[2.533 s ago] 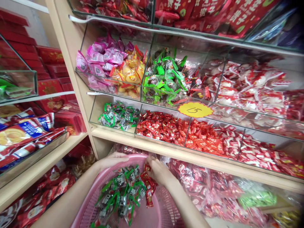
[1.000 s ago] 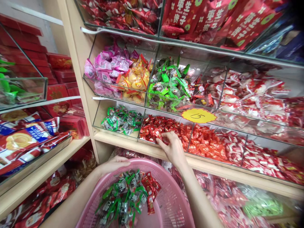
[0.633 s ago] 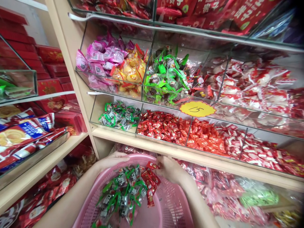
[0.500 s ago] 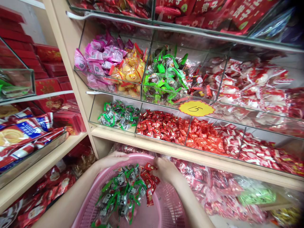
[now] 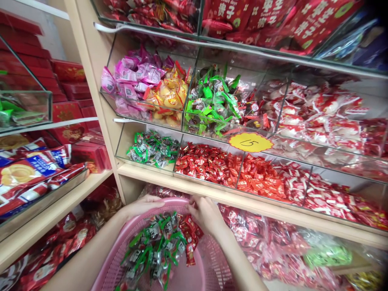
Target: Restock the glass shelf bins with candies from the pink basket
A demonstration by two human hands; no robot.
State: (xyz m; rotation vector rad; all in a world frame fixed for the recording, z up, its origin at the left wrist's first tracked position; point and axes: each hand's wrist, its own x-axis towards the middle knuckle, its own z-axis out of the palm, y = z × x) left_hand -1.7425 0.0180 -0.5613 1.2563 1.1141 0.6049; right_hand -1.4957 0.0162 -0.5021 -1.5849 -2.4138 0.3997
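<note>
A pink plastic basket (image 5: 110, 246) with a perforated wall is in front of me, below the shelf. My left hand (image 5: 147, 205) grips its far left rim, the fingers partly hidden behind the edge. Green-and-clear wrapped candies (image 5: 154, 246) fill much of the basket, and a small heap of red wrapped candies (image 5: 190, 238) lies beside them at the far right. Just over the red candies, at the far rim, is my right hand (image 5: 204, 212). Its fingers are loosely bent, thumb apart, and I see nothing held in them.
Glass-fronted shelf bins hold green candies (image 5: 153, 147), red candies (image 5: 209, 161) and larger wrapped sweets (image 5: 212, 97). A yellow price tag (image 5: 251, 142) hangs above the lower row. The wooden shelf edge (image 5: 194, 184) runs just beyond the basket. Bagged candies (image 5: 273, 250) lie beneath.
My right hand has risen slightly and shifted left from the red candies toward the far rim. My left hand stays on the basket. The view has tilted up a little.
</note>
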